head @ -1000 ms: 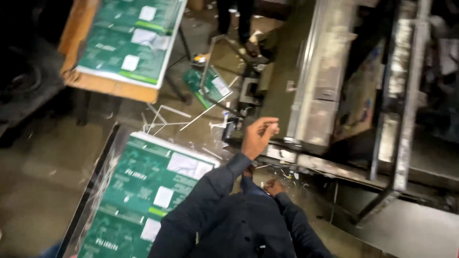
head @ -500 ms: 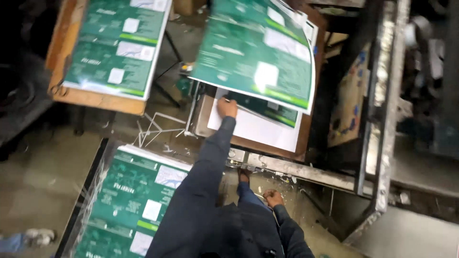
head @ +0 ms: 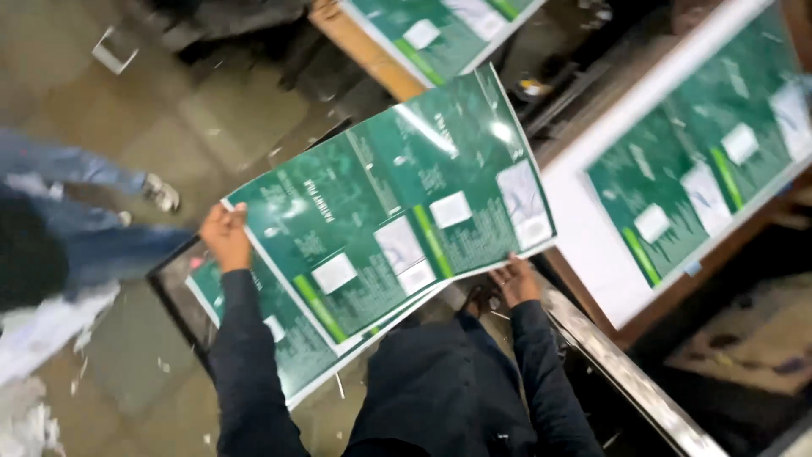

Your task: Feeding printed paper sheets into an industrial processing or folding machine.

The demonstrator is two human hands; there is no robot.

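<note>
From the head view, your left hand (head: 225,235) pinches the green sheet's (head: 389,203) left corner and your right hand (head: 516,281) grips its near edge, holding it between them above the stack (head: 292,360), where it could sag, crease or slip.

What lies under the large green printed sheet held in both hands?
Under the green printed sheet, a stack of similar green sheets shows at its lower-left edge; the rest of that stack is covered.

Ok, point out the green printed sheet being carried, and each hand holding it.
green printed sheet (head: 397,220), head view, middle of its printed face
left hand (head: 225,237), head view, back of hand
right hand (head: 516,282), head view, knuckles
</note>
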